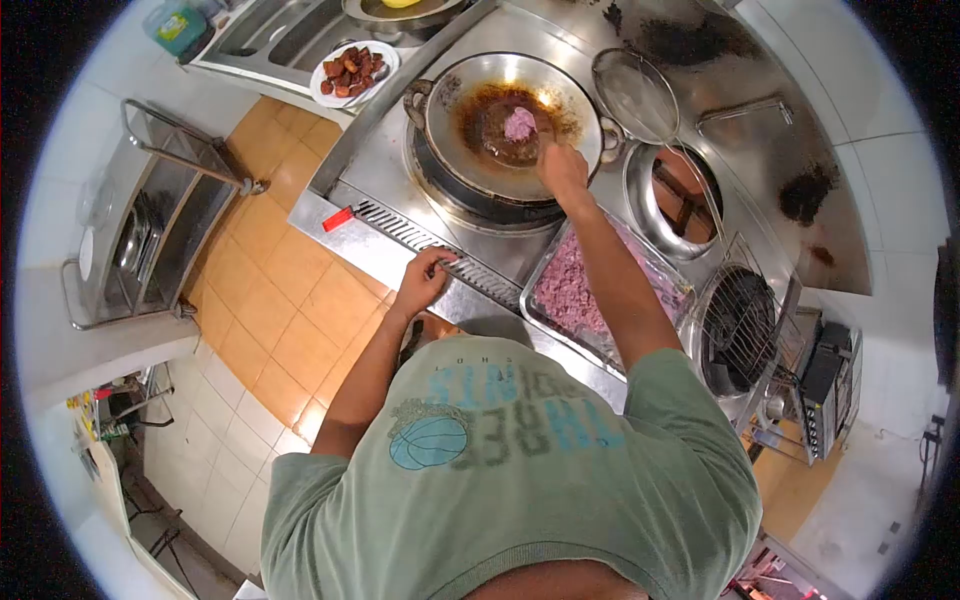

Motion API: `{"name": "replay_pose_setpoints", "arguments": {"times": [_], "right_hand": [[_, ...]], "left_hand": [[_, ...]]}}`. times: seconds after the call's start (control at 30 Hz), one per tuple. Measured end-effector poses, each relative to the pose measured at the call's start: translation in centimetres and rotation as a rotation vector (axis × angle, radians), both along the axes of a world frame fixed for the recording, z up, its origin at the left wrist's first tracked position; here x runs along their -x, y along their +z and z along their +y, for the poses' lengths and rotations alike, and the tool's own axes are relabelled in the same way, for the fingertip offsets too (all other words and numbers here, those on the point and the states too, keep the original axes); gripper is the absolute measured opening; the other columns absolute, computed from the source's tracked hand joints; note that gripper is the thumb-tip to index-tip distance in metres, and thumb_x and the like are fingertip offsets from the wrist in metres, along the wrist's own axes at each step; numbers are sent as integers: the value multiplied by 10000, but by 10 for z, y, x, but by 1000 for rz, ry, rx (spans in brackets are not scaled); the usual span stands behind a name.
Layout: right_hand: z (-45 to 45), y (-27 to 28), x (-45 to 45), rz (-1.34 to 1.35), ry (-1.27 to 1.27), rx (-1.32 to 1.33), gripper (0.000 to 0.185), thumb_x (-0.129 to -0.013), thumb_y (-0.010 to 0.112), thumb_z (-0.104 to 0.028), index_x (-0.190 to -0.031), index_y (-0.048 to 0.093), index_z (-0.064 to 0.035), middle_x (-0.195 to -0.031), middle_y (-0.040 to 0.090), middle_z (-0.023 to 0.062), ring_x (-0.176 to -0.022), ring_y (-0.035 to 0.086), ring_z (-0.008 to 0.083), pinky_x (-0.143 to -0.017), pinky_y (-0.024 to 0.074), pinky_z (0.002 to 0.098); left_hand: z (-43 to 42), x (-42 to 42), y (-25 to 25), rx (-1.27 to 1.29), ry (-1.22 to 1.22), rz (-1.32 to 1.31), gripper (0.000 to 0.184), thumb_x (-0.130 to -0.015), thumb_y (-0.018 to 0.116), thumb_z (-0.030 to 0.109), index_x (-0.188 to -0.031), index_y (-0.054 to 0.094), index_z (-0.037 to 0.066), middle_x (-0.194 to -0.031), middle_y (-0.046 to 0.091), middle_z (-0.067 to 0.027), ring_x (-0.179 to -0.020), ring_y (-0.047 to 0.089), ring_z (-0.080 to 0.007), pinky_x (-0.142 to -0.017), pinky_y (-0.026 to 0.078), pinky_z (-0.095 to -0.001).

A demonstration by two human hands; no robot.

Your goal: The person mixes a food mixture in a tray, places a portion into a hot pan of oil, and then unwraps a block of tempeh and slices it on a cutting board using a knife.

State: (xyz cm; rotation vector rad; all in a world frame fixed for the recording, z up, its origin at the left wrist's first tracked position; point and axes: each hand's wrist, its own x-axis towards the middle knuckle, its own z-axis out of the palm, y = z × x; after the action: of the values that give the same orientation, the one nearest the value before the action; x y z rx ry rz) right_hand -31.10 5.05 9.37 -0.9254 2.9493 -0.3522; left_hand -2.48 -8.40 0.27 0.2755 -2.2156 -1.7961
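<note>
Over the right side of a large wok, my right hand is closed with its fingers bent down; what it holds, if anything, is hidden. Beside its fingertips, a clump of pink minced meat lies in brown oil. My left hand is closed at the front edge of the stove, touching or just above the slotted grate; anything in its fingers is too small to tell. A metal tray full of pink minced meat sits below my right forearm.
A round strainer lies right of the wok, above an open burner ring. A plate of browned meat pieces is at upper left. A red lighter-like object rests by the grate. A metal cart stands left.
</note>
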Motion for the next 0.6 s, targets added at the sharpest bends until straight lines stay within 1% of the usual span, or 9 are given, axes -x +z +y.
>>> {"name": "replay_pose_setpoints", "arguments": {"times": [0.1,0.2,0.23,0.27,0.3,0.33,0.43,0.57,0.6], "right_hand": [[3,10,-4,57,-8,67,182,-831,511,-114,-960,623,-49,-807,653,219,-779,647,413,-704,519,503],[3,8,0,47,-49,158,229,-866,521,-192,-1008,645,-62,-803,647,246,-766,634,428,-710,510,506],[1,12,0,32,-42,143,219,-864,526,-194,-972,654,-54,-801,647,247,-768,635,425,-710,513,503],[1,15,-1,12,-37,123,215,-862,530,-196,-937,664,-46,-800,647,247,-770,636,423,-710,515,499],[3,17,-7,-15,-33,98,217,-859,534,-198,-902,674,-38,-798,647,247,-772,638,421,-711,517,496],[4,22,-11,-16,-12,77,221,-849,539,-185,-809,682,-20,-785,645,252,-766,641,414,-709,523,487],[6,9,-8,-56,29,-2,210,-833,542,-162,-767,678,-17,-777,642,257,-760,643,411,-708,524,486],[8,3,-6,11,13,62,170,-818,540,-139,-841,673,-37,-767,646,242,-757,644,405,-699,523,490],[7,0,-2,20,9,80,169,-817,538,-136,-870,672,-47,-765,648,236,-755,644,403,-698,522,492]], "left_hand": [[1,-2,-4,-34,15,-42,259,-793,474,-3,-986,642,43,-884,596,-56,-710,505,-124,-636,395,-237],[0,-3,-6,-75,-19,-3,255,-807,467,2,-986,644,41,-887,591,-65,-745,516,-134,-669,412,-246],[0,-2,-1,-70,-35,26,250,-810,465,7,-981,645,38,-887,591,-70,-758,519,-138,-681,419,-250],[0,2,1,19,-40,95,237,-807,473,19,-968,646,34,-880,589,-57,-711,501,-122,-643,403,-245],[-3,-1,7,-4,-71,-2,226,-797,487,28,-957,647,34,-871,586,-39,-655,469,-96,-593,374,-233],[-2,-3,1,-107,-67,-46,228,-786,492,24,-951,648,36,-864,582,-30,-633,452,-84,-573,357,-227],[0,-3,-4,-233,-53,-79,237,-763,490,19,-933,654,38,-854,579,-21,-613,436,-70,-550,339,-219],[-1,-2,-10,-257,-53,-50,249,-748,479,12,-929,651,13,-836,569,-39,-645,468,-92,-592,371,-229],[-3,-4,-9,-277,-63,-107,250,-750,475,9,-930,647,7,-855,587,-62,-714,498,-119,-642,393,-242]]}}
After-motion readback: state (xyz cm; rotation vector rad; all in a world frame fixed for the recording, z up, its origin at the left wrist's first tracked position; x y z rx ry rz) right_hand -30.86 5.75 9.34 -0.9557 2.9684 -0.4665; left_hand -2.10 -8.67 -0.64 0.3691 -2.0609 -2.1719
